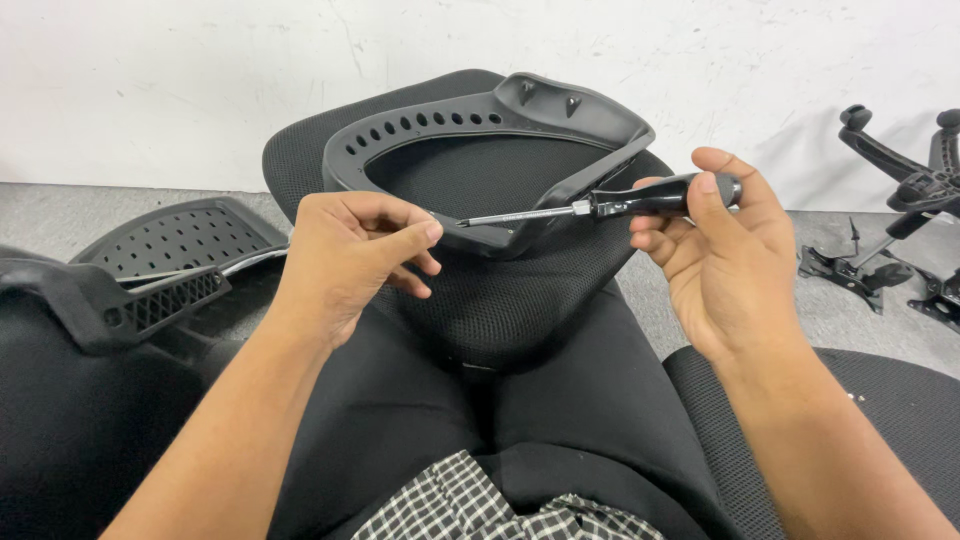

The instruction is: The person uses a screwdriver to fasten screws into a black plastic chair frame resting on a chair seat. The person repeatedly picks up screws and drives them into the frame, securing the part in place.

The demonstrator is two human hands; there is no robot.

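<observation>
at three o'clock, right hand (725,260) grips a screwdriver (600,207); left hand (350,255) pinches its tip against the plastic frame (480,120) at nine o'clock.

White wall (200,80), grey floor (860,320)

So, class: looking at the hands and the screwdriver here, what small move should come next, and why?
Probably steady the tip and seat it. The right hand holds the screwdriver level by its handle, with the tip at the inner edge of the black plastic frame. The left hand has its fingers pinched right beside that tip.
</observation>
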